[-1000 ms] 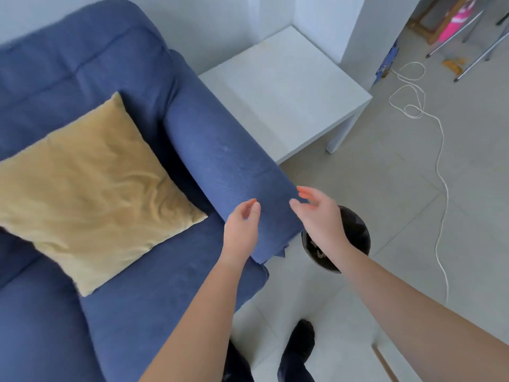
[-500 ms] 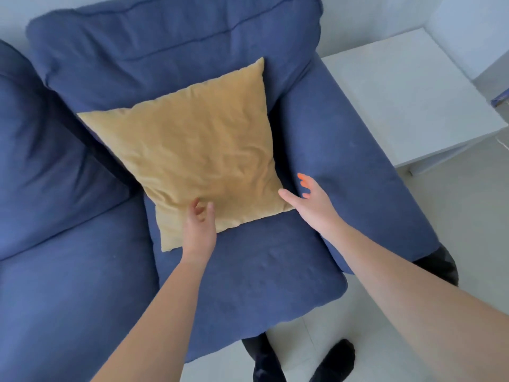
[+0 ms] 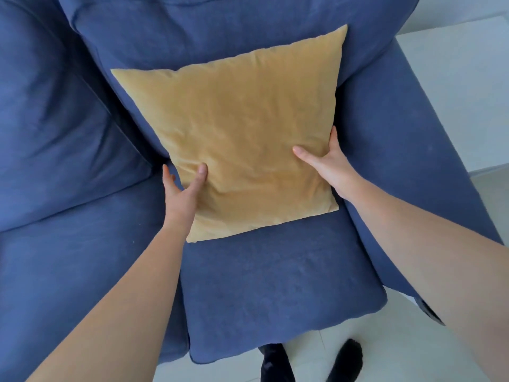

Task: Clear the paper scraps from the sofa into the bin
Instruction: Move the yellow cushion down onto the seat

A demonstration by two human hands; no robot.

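Note:
A mustard-yellow cushion (image 3: 242, 133) leans against the backrest of the blue sofa (image 3: 275, 279). My left hand (image 3: 183, 191) grips the cushion's lower left edge, thumb on the front and fingers behind. My right hand (image 3: 329, 164) grips its right edge the same way. No paper scraps show on the seat. The black bin (image 3: 429, 311) is only a sliver beside my right forearm, past the sofa's front right corner.
A white side table (image 3: 454, 86) stands to the right of the sofa's armrest (image 3: 407, 150). Pale floor tiles (image 3: 311, 362) lie in front, with my feet in black socks (image 3: 344, 359) on them. A second seat cushion (image 3: 68, 266) lies on the left.
My view swung from the bin and armrest to the sofa seat. Both hands moved onto the yellow cushion and closed on its two sides.

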